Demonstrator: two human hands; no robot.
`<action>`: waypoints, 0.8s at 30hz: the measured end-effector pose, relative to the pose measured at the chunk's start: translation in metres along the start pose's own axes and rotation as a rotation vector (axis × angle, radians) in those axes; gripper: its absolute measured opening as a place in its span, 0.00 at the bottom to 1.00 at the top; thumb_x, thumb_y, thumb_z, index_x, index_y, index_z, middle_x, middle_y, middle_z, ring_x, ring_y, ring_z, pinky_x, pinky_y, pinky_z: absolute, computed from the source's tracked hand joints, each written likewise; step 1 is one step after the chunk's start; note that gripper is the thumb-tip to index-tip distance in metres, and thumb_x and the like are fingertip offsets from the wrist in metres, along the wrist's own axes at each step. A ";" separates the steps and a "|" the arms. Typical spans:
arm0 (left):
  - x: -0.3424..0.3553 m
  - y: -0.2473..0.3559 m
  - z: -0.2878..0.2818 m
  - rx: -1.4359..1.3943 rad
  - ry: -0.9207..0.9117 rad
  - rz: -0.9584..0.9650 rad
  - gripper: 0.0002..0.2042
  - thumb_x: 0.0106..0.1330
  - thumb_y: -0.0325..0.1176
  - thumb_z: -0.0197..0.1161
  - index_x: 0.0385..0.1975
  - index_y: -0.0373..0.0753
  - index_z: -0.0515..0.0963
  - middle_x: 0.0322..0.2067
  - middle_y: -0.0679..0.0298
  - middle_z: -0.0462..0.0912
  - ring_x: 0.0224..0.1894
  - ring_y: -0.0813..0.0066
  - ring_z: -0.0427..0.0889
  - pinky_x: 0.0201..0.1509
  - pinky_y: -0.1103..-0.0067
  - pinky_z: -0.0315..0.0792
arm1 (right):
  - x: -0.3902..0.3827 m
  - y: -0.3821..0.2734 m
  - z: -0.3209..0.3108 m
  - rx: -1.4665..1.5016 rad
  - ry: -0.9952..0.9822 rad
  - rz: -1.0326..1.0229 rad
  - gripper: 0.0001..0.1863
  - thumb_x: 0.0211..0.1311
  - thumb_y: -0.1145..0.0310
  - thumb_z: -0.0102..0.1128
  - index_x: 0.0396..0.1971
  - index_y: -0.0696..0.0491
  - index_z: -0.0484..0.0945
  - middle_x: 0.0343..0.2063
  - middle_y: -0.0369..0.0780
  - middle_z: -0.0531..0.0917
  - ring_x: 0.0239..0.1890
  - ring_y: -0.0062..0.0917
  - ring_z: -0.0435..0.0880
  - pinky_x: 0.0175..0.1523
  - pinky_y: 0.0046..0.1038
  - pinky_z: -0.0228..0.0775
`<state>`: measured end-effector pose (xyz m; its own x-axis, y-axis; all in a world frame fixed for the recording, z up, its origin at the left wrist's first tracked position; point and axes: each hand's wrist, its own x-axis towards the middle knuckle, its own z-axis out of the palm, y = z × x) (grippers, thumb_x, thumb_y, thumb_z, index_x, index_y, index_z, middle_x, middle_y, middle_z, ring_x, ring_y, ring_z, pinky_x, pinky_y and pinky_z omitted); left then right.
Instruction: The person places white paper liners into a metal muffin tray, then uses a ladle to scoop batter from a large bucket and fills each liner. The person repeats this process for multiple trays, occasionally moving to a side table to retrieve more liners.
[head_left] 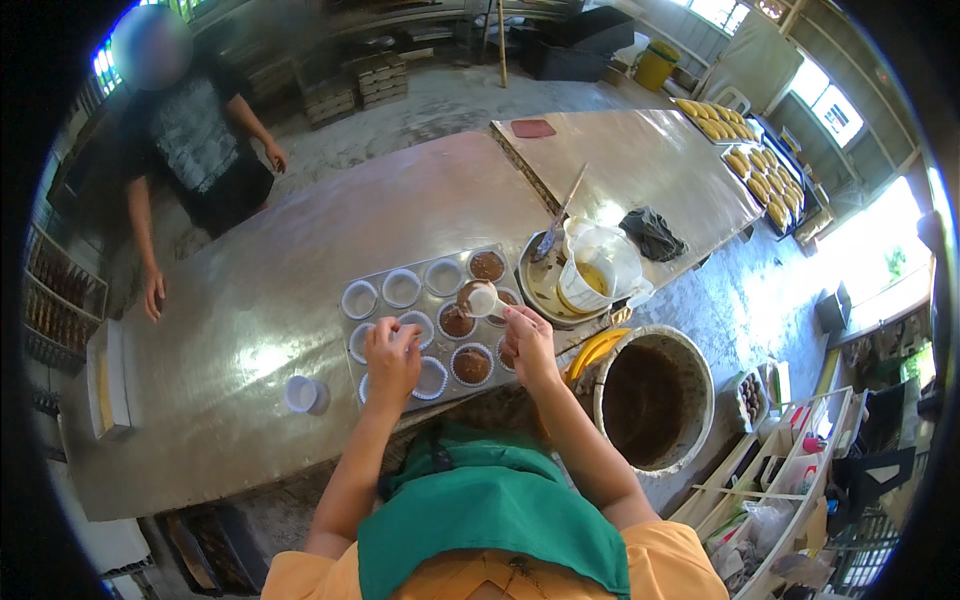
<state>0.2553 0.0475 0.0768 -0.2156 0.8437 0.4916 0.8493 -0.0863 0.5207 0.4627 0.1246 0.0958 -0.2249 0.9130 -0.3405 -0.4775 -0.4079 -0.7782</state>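
Observation:
My right hand (528,342) grips a small white scoop (482,299), its bowl smeared with brown batter, above a metal muffin tray (425,303). My left hand (393,360) is over the tray's left part, fingers apart and slightly curled beside the white paper liners, with nothing visible in it; whether the fingertips touch a liner I cannot tell. Several liners at the right hold chocolate batter (471,365); the liners at the left, such as a white paper liner (401,288), show no batter. My right hand partly covers the tray's right edge.
A large bucket of dark batter (648,400) stands right of me. Beyond the tray are a round pan (545,290), a clear pitcher (600,265) and a long-handled brush (560,215). Stacked paper liners (301,394) sit left. A person (200,150) stands across the metal table (230,310).

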 end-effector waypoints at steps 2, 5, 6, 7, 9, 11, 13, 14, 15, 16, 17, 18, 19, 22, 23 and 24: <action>-0.004 0.002 -0.006 0.014 0.004 -0.013 0.10 0.51 0.24 0.62 0.34 0.43 0.80 0.37 0.59 0.72 0.42 0.57 0.70 0.47 0.66 0.65 | 0.004 0.000 -0.003 0.167 0.023 0.132 0.07 0.63 0.68 0.56 0.26 0.50 0.70 0.11 0.26 0.56 0.13 0.12 0.52 0.19 0.18 0.44; -0.003 0.011 -0.008 0.025 -0.008 -0.027 0.10 0.52 0.23 0.62 0.35 0.42 0.79 0.37 0.58 0.72 0.41 0.57 0.70 0.47 0.65 0.65 | 0.010 -0.002 -0.007 0.431 -0.052 0.300 0.10 0.63 0.68 0.55 0.23 0.50 0.67 0.11 0.27 0.56 0.14 0.14 0.52 0.19 0.18 0.44; -0.003 0.017 -0.009 0.032 -0.027 -0.040 0.10 0.52 0.23 0.61 0.35 0.42 0.79 0.37 0.58 0.72 0.41 0.57 0.70 0.46 0.65 0.65 | 0.011 -0.003 -0.009 0.507 -0.103 0.338 0.10 0.63 0.68 0.55 0.22 0.49 0.66 0.11 0.27 0.56 0.14 0.14 0.52 0.19 0.18 0.44; -0.001 0.023 -0.007 0.013 -0.012 -0.022 0.10 0.53 0.23 0.61 0.35 0.41 0.79 0.37 0.57 0.72 0.41 0.57 0.70 0.46 0.66 0.65 | 0.012 -0.006 -0.012 0.570 -0.064 0.390 0.11 0.63 0.68 0.55 0.22 0.49 0.65 0.11 0.28 0.56 0.14 0.14 0.51 0.19 0.18 0.44; 0.003 0.041 0.000 -0.026 -0.011 -0.010 0.10 0.54 0.22 0.60 0.36 0.41 0.78 0.37 0.57 0.72 0.41 0.57 0.70 0.46 0.66 0.66 | 0.008 -0.019 -0.023 0.748 -0.201 0.439 0.12 0.64 0.68 0.54 0.21 0.50 0.65 0.11 0.28 0.56 0.14 0.14 0.52 0.19 0.19 0.45; 0.003 0.065 0.011 -0.112 -0.038 0.041 0.09 0.56 0.22 0.58 0.36 0.40 0.78 0.37 0.57 0.72 0.41 0.57 0.70 0.46 0.67 0.66 | -0.007 -0.038 -0.045 0.847 -0.319 0.406 0.14 0.64 0.67 0.54 0.20 0.51 0.65 0.11 0.28 0.57 0.15 0.15 0.54 0.19 0.19 0.47; -0.001 0.091 0.025 -0.242 -0.103 0.062 0.08 0.57 0.22 0.57 0.35 0.39 0.78 0.36 0.57 0.73 0.41 0.56 0.71 0.47 0.67 0.67 | -0.034 -0.067 -0.088 0.766 -0.303 0.258 0.16 0.67 0.64 0.51 0.17 0.50 0.65 0.12 0.28 0.59 0.16 0.14 0.56 0.19 0.18 0.49; -0.005 0.105 0.035 -0.289 -0.160 0.103 0.08 0.58 0.22 0.57 0.36 0.39 0.77 0.36 0.57 0.73 0.40 0.57 0.72 0.46 0.67 0.68 | -0.049 -0.082 -0.115 0.677 -0.299 0.156 0.17 0.68 0.63 0.49 0.17 0.49 0.65 0.12 0.29 0.59 0.16 0.14 0.56 0.19 0.18 0.50; -0.010 0.120 0.046 -0.331 -0.215 0.135 0.07 0.58 0.22 0.57 0.36 0.38 0.77 0.35 0.56 0.73 0.39 0.57 0.73 0.46 0.68 0.69 | -0.065 -0.095 -0.145 0.608 -0.235 0.061 0.16 0.69 0.63 0.49 0.19 0.49 0.65 0.12 0.29 0.60 0.17 0.15 0.58 0.19 0.19 0.51; -0.017 0.134 0.059 -0.372 -0.268 0.149 0.07 0.59 0.23 0.57 0.36 0.37 0.77 0.34 0.56 0.74 0.38 0.58 0.74 0.45 0.68 0.69 | -0.077 -0.104 -0.175 0.526 -0.180 -0.034 0.15 0.69 0.63 0.48 0.20 0.49 0.65 0.12 0.29 0.60 0.17 0.15 0.58 0.20 0.19 0.53; -0.028 0.148 0.071 -0.492 -0.415 0.050 0.06 0.60 0.23 0.57 0.36 0.36 0.77 0.34 0.55 0.74 0.36 0.59 0.75 0.42 0.70 0.71 | -0.087 -0.109 -0.206 0.473 -0.078 -0.077 0.14 0.70 0.63 0.47 0.23 0.51 0.68 0.12 0.30 0.61 0.16 0.15 0.58 0.20 0.19 0.53; -0.041 0.162 0.084 -0.605 -0.560 -0.072 0.06 0.61 0.24 0.57 0.37 0.35 0.77 0.33 0.54 0.74 0.33 0.61 0.77 0.38 0.71 0.72 | -0.094 -0.109 -0.237 0.285 0.044 -0.131 0.11 0.69 0.63 0.48 0.29 0.52 0.72 0.14 0.31 0.65 0.17 0.15 0.61 0.21 0.19 0.56; -0.051 0.172 0.100 -0.614 -0.612 -0.020 0.07 0.62 0.24 0.58 0.39 0.34 0.77 0.33 0.55 0.75 0.30 0.65 0.78 0.34 0.74 0.73 | -0.093 -0.103 -0.266 0.122 0.221 -0.070 0.10 0.69 0.64 0.49 0.31 0.53 0.74 0.15 0.32 0.69 0.17 0.15 0.63 0.22 0.18 0.58; -0.090 0.198 0.149 -0.699 -0.968 -0.502 0.12 0.68 0.33 0.57 0.46 0.34 0.75 0.35 0.60 0.78 0.33 0.72 0.80 0.38 0.78 0.74 | -0.068 -0.060 -0.349 -0.639 0.369 0.225 0.10 0.65 0.65 0.52 0.32 0.55 0.78 0.19 0.34 0.75 0.18 0.17 0.70 0.25 0.20 0.63; -0.101 0.202 0.161 -0.786 -0.978 -0.596 0.11 0.69 0.34 0.56 0.45 0.34 0.75 0.35 0.62 0.78 0.33 0.74 0.80 0.38 0.79 0.73 | -0.052 -0.039 -0.371 -0.871 0.363 0.279 0.11 0.62 0.66 0.52 0.30 0.58 0.79 0.20 0.39 0.78 0.21 0.25 0.76 0.27 0.25 0.67; -0.109 0.206 0.172 -0.847 -1.016 -0.749 0.11 0.70 0.35 0.54 0.45 0.35 0.75 0.35 0.64 0.79 0.33 0.76 0.79 0.38 0.81 0.73 | -0.039 -0.016 -0.390 -1.265 0.331 0.059 0.11 0.60 0.67 0.53 0.31 0.61 0.79 0.23 0.48 0.81 0.27 0.37 0.82 0.32 0.34 0.72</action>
<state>0.5365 0.0285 0.0102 0.2547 0.7949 -0.5506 0.1037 0.5437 0.8329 0.8105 0.1002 -0.0849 0.0867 0.9279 -0.3626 0.6899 -0.3185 -0.6500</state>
